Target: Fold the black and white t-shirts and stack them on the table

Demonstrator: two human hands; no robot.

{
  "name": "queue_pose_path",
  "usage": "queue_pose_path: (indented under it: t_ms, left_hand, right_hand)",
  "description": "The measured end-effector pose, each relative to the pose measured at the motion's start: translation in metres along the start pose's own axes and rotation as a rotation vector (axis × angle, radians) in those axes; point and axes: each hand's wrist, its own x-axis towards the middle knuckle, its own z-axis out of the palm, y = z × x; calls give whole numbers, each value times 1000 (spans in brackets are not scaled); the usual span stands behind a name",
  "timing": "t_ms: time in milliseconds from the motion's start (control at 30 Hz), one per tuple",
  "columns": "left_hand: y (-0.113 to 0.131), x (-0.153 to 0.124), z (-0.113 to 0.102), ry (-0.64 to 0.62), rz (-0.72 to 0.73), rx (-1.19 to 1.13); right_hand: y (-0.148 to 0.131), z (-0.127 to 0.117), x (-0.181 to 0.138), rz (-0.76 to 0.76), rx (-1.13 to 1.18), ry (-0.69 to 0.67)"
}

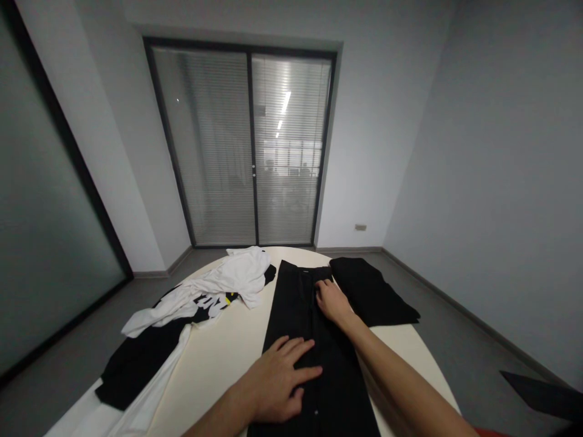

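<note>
A pair of black trousers (291, 303) lies lengthwise on the cream table, its waistband at the far end and its lower part running out of view toward me. My left hand (280, 379) rests on the cloth around the middle, palm down with the fingers spread. Farther up, near the waistband, my right hand (330, 298) touches the right half of the trousers. Its fingers are bent, and whether they pinch any fabric cannot be made out.
A folded black garment (368, 294) lies right of the trousers. On the left, white and black clothes (218, 279) are heaped along the rim of the rounded table (218, 358). Beyond stand a glazed door with blinds (209, 152) and grey walls. A dark object (542, 391) shows at lower right.
</note>
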Motion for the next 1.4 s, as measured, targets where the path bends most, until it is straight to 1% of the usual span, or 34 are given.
queue_pose_path:
  t_ms: [133, 233, 333, 400, 500, 600, 667, 733, 767, 833, 900, 1000, 1067, 1133, 1233, 1333, 1400]
  left_hand:
    - [3, 6, 4, 77, -127, 99]
    - [2, 9, 10, 94, -198, 130]
    - [3, 6, 10, 120, -223, 79]
    - [5, 2, 4, 92, -214, 30]
    - [7, -4, -6, 25, -182, -38]
    - [5, -5, -8, -20, -110, -100]
    - [2, -4, -6, -46, -79, -112]
    - [0, -1, -3, -51, -92, -95]
    - [-1, 0, -2, -51, -102, -83]
    - [-1, 3, -2, -49, -115, -59]
    - [-1, 3, -4, -47, -116, -51]
    - [0, 0, -9, -32, -92, -67]
    - [2, -3, -13, -13, -44, -93]
    - [7, -5, -17, -5, 2, -126]
    - [18, -6, -22, -41, 55, -150]
    - [32, -7, -24, -93, 119, -116]
    - [40, -7, -24, -110, 139, -70]
  right_hand:
    - [-8, 11, -13, -19, 75, -75]
    - [-10, 25, -12, 23, 113, -115]
    - [-11, 37, -4, 105, 133, -183]
    - [-11, 41, 3, 130, 133, -189]
    - [-8, 41, 15, 104, 152, -149]
    - [-5, 33, 23, 41, 208, -90]
    - [-4, 23, 23, 10, 219, -20]
    - [-5, 14, 17, 21, 193, 50]
    - [-6, 9, 13, 36, 176, 53]
    - [-7, 3, 0, 55, 158, -9]
    - [-7, 2, -13, 27, 163, -115]
    - [-5, 8, -30, -63, 190, -248]
    - [-3, 15, -37, -86, 216, -289]
    - [-1, 21, -41, -72, 254, -237]
    - [3, 24, -43, -66, 375, -90]
    - [8, 16, -46, -118, 515, 14]
    - [11, 7, -51, -171, 549, 39]
